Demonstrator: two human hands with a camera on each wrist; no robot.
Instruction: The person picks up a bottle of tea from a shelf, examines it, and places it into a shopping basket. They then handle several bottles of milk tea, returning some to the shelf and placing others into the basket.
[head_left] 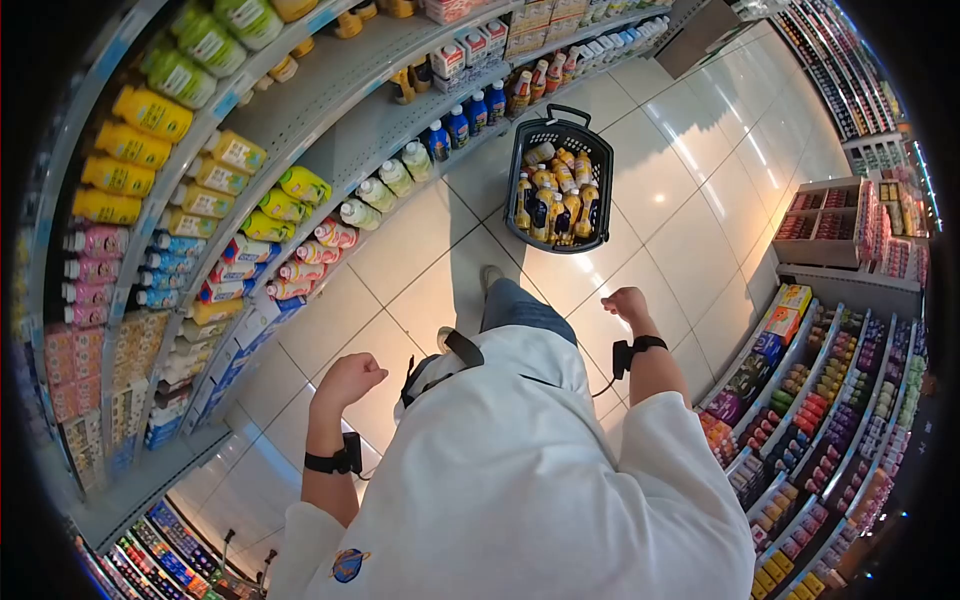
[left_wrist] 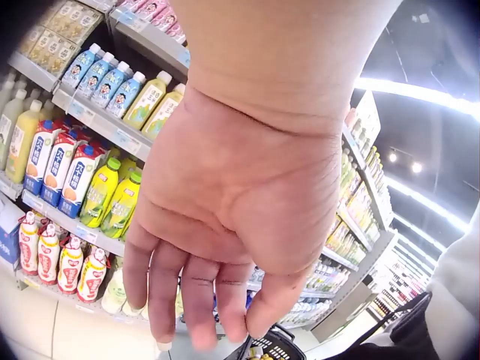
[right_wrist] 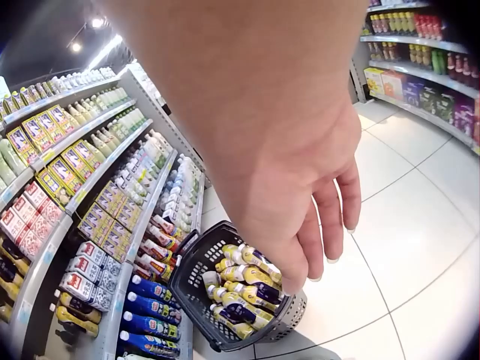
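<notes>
My left hand (head_left: 349, 382) hangs in the air beside the body, holding nothing; in the left wrist view its palm (left_wrist: 232, 195) faces the camera with relaxed fingers. My right hand (head_left: 626, 304) is also empty, its fingers loosely bent in the right wrist view. Ahead on the floor stands a black basket (head_left: 600, 151) with several yellow bottles (head_left: 563, 208) inside. The right hand is the nearer one to it, but a gap of floor separates them in the head view.
Shelves (head_left: 340, 135) of drinks curve along the left, with blue bottles (head_left: 458, 124) on the lowest level near the basket. More shelves (head_left: 760, 455) line the right, below a cardboard display (head_left: 822, 222). Tiled floor (head_left: 650, 215) lies between.
</notes>
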